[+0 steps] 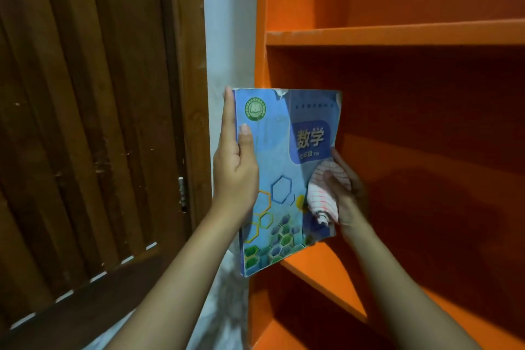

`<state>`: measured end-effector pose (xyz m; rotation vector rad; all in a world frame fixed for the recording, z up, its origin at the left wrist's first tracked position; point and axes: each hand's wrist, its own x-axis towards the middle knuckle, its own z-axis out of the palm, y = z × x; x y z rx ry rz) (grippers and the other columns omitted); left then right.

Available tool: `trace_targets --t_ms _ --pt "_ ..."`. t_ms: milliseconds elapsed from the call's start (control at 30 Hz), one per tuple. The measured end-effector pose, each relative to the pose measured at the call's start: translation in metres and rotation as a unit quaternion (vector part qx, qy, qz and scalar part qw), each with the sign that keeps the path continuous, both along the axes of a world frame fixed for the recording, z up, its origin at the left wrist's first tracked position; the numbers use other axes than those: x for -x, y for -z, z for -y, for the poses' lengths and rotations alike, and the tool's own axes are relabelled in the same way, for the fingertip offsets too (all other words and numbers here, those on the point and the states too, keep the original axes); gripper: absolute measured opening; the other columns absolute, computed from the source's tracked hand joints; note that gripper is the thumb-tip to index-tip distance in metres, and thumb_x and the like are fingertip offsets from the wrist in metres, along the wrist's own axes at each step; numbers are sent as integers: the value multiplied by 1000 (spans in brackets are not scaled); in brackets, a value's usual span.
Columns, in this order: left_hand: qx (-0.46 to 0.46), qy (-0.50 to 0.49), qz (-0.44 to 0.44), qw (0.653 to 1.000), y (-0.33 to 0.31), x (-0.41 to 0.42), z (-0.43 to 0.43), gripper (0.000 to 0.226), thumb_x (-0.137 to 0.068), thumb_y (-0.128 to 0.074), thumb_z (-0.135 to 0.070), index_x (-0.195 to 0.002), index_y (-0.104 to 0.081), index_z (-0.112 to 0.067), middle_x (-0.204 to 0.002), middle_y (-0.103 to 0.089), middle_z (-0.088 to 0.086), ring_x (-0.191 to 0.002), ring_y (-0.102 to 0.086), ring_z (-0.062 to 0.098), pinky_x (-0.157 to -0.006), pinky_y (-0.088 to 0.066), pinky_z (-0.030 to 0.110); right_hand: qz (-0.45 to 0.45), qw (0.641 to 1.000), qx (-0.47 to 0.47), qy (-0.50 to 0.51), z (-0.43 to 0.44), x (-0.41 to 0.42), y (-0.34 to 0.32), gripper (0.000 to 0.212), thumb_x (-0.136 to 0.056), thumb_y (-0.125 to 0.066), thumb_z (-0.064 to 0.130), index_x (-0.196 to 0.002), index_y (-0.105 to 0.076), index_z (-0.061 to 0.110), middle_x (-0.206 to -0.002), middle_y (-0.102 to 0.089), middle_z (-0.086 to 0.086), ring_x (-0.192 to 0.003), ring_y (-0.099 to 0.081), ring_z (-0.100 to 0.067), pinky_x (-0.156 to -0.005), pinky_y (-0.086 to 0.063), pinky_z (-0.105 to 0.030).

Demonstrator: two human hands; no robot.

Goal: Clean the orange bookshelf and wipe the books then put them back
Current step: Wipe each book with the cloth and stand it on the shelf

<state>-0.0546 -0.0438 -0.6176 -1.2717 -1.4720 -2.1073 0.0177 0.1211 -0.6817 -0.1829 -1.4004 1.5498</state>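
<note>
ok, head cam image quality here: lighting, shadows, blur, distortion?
Head view: dim warm light, orange wooden bookshelf dark inside, soft cast shadow on its back panel. Head view: wide-angle bend in the brown slatted wooden door and shelf edges. Head view: blue paperback textbook slightly soft, title legible, no glare; red-striped white cloth in the right hand likewise soft.
</note>
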Motion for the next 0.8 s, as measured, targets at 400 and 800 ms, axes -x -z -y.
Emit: trace_targets --t_ms 400,800 --pt "10 -65 -52 996 1 2 -31 51 -101 -27 -11 -148 -9 -12 -157 -13 5 -145 -14 17 -117 -19 28 43 998 -25 30 -16 20 -9 44 -92 -47 -2 -129 -51 21 -119 -61 -4 -93 -65 -3 -69 -51 -15" --pt "27 -39 -50 998 0 6 -33 52 -101 -29 -15 -149 -8 -17 -152 -21 -5 -138 -27 2 -111 -30 19 114 991 -39 58 -14 16 -6 38 -96 -46 7 -133 -48 16 -134 -52 -10 -122 -51 -28 -101 -44 -45"
